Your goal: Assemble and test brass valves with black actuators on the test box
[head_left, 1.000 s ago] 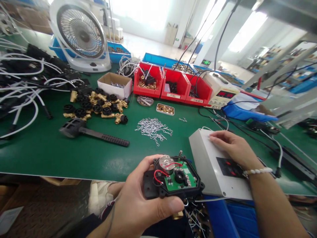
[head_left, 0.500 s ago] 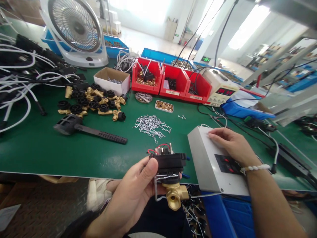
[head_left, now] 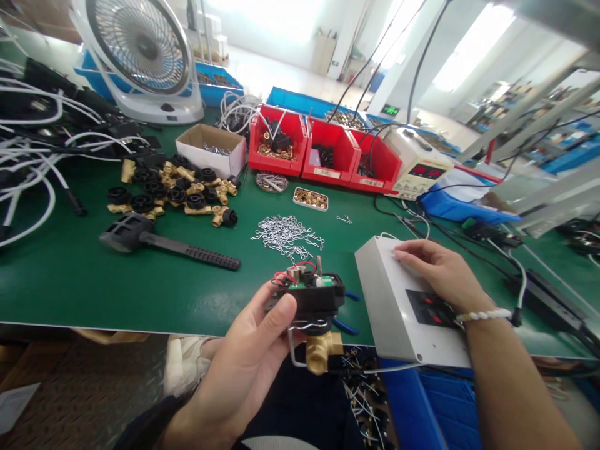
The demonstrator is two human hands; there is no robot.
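Observation:
My left hand (head_left: 250, 353) grips a motorised valve (head_left: 317, 353) with a brass body, a wire clip at its neck and a black housing on top. That housing is uncovered, showing a green circuit board, red wires and a metal shaft; the valve tilts slightly. My right hand (head_left: 438, 272) rests on a grey control box (head_left: 387, 300) with a dark panel of red switches. Its thumb and fingertips come together at the box's top; anything between them is hidden. Blue-handled pliers (head_left: 345, 326) lie partly behind the valve.
A black mallet (head_left: 169, 244), brass valve bodies (head_left: 187, 187) and a pile of wire clips (head_left: 284, 234) lie on the green bench. Behind stand red bins (head_left: 328, 175), a white carton (head_left: 213, 162), a fan (head_left: 145, 56) and a power supply (head_left: 422, 169). Cables crowd both sides.
My left hand has raised the valve slightly, shifted it left and tipped it, so more of the circuit board shows. My right hand keeps its place on the box.

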